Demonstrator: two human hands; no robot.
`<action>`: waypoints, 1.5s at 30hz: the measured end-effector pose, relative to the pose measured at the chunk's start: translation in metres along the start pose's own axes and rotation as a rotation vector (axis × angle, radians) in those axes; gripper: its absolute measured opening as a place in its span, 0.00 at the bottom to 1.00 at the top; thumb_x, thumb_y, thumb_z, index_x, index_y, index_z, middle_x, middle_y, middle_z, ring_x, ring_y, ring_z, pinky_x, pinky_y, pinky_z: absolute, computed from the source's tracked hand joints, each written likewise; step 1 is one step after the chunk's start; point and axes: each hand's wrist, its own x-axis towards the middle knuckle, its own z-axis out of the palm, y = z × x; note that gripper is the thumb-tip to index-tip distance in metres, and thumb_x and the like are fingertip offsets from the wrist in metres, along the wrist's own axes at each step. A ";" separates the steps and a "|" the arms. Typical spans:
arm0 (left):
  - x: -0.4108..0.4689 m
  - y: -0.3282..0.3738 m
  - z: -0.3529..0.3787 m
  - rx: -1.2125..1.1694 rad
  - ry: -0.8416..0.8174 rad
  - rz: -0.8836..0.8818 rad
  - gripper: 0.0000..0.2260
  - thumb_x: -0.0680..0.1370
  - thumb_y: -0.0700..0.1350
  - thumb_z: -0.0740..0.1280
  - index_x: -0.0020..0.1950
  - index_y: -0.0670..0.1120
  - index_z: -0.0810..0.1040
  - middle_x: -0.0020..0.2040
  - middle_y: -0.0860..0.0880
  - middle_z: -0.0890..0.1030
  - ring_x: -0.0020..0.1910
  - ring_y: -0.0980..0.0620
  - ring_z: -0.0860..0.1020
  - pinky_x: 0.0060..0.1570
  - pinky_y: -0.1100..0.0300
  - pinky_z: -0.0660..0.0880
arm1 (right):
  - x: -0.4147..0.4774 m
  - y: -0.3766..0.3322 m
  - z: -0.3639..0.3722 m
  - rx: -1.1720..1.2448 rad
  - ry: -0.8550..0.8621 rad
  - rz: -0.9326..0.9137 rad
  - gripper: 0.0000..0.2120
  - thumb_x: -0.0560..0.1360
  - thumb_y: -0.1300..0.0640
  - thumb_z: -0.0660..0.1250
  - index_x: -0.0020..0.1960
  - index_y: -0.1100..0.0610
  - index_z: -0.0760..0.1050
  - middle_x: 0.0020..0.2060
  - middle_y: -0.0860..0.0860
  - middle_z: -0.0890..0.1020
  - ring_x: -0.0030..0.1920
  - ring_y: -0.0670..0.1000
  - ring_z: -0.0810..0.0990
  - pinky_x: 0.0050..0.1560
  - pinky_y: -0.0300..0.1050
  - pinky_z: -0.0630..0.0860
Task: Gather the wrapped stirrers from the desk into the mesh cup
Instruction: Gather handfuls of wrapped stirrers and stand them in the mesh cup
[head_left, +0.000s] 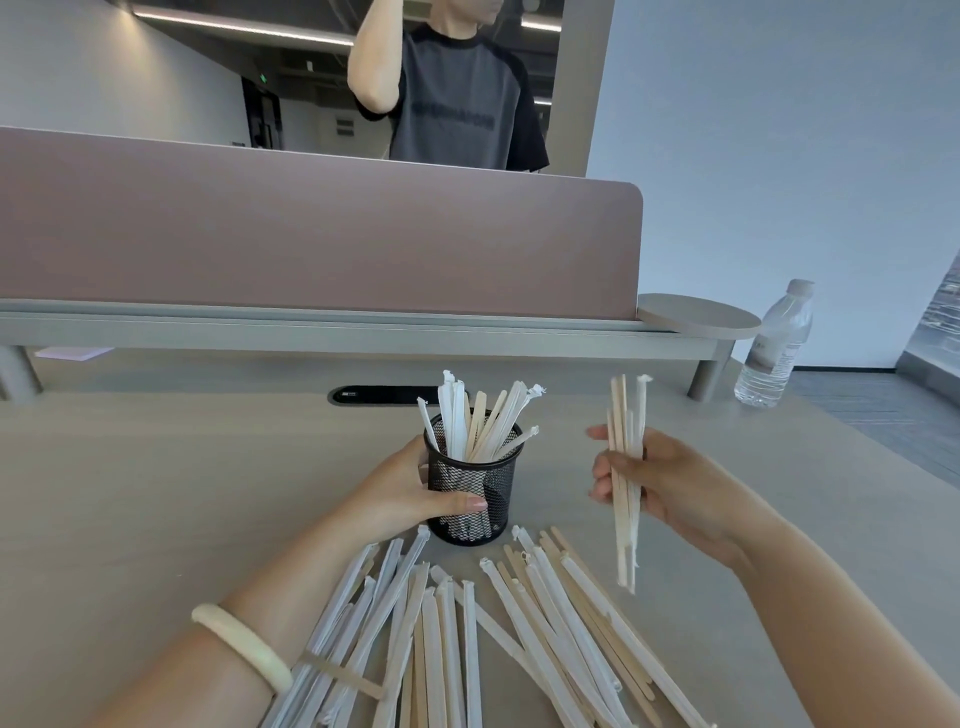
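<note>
A black mesh cup (496, 486) stands upright at the desk's centre with several wrapped stirrers (480, 423) sticking out of its top. My left hand (402, 491) wraps around the cup's left side, thumb across its front. To the right of the cup, my right hand (660, 480) holds a small upright bundle of stirrers (626, 478) in the air, apart from the cup. A large pile of wrapped stirrers (483, 629) lies fanned out on the desk in front of the cup. Some at the lower left are bound with a rubber band (340, 675).
A low shelf with a pink divider panel (311, 234) runs along the back of the desk. A clear water bottle (776, 345) stands at the back right, beside a round shelf end (698, 314). A person in a grey shirt (454, 98) stands beyond the divider.
</note>
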 end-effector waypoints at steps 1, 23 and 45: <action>0.000 0.000 0.000 0.001 -0.001 0.002 0.40 0.55 0.57 0.77 0.66 0.53 0.69 0.61 0.55 0.78 0.61 0.55 0.75 0.65 0.54 0.70 | 0.000 0.001 0.002 0.053 0.012 -0.052 0.11 0.79 0.67 0.55 0.58 0.60 0.71 0.38 0.55 0.77 0.37 0.52 0.80 0.51 0.46 0.80; 0.000 -0.002 0.000 -0.028 -0.020 -0.005 0.42 0.56 0.58 0.77 0.68 0.54 0.67 0.62 0.57 0.78 0.62 0.56 0.75 0.66 0.53 0.70 | 0.015 -0.051 0.030 0.373 0.049 -0.467 0.07 0.80 0.65 0.55 0.49 0.58 0.71 0.40 0.54 0.86 0.47 0.53 0.85 0.52 0.45 0.81; 0.003 -0.006 0.001 -0.039 -0.013 0.034 0.42 0.57 0.58 0.77 0.69 0.54 0.66 0.63 0.57 0.77 0.63 0.56 0.75 0.65 0.52 0.71 | 0.051 -0.014 0.078 -0.309 0.019 -0.337 0.13 0.78 0.61 0.58 0.41 0.49 0.77 0.49 0.45 0.83 0.47 0.29 0.76 0.50 0.28 0.68</action>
